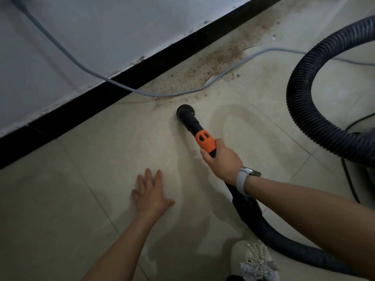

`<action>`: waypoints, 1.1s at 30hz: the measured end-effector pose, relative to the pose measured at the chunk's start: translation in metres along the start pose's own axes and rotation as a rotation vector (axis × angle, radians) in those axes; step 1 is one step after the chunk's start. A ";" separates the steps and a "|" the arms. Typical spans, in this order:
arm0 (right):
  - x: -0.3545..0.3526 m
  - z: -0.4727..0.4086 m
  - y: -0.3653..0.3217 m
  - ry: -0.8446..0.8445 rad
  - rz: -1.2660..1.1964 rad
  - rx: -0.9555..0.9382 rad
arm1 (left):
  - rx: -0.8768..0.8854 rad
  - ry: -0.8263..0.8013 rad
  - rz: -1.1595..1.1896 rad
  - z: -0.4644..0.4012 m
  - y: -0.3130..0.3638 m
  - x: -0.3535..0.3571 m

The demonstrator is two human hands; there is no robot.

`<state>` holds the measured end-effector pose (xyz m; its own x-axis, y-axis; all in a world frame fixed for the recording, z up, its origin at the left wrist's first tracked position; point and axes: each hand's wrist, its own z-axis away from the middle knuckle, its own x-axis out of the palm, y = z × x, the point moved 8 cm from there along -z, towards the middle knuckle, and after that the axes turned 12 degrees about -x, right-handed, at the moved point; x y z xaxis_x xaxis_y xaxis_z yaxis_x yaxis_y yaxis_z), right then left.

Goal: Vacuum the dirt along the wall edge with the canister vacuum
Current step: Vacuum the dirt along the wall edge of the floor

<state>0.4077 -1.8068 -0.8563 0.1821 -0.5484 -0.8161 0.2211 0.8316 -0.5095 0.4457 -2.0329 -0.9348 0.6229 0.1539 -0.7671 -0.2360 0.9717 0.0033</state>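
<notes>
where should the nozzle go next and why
Probably ease the nozzle forward toward the baseboard, into the near edge of the dirt. The right hand holds the hose just short of the brown patch, whose closest specks lie right ahead. The grey cable crosses that edge, so go slowly.

One head-worn wide-angle view looks steeply down and forward, close over the floor (101, 199). The right hand (221, 161) sits near centre, the left hand (150, 191) below-left of it, the wall (91, 37) beyond both, slanting across the top.
</notes>
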 end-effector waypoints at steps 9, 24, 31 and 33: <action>0.022 -0.007 -0.033 -0.122 0.018 -0.177 | 0.034 0.033 0.015 0.001 -0.008 -0.004; -0.075 -0.085 -0.058 0.030 -0.170 -0.124 | 0.030 0.124 0.134 -0.012 -0.006 -0.103; -0.124 -0.129 -0.093 -0.032 -0.224 -0.169 | 0.008 0.314 0.206 0.012 0.012 -0.235; -0.129 -0.129 -0.087 -0.074 -0.299 -0.123 | 0.034 0.338 0.198 0.020 0.019 -0.259</action>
<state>0.2409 -1.7975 -0.7421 0.1964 -0.7709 -0.6059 0.1587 0.6347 -0.7563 0.2947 -2.0509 -0.7227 0.2860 0.2765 -0.9175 -0.2980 0.9356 0.1891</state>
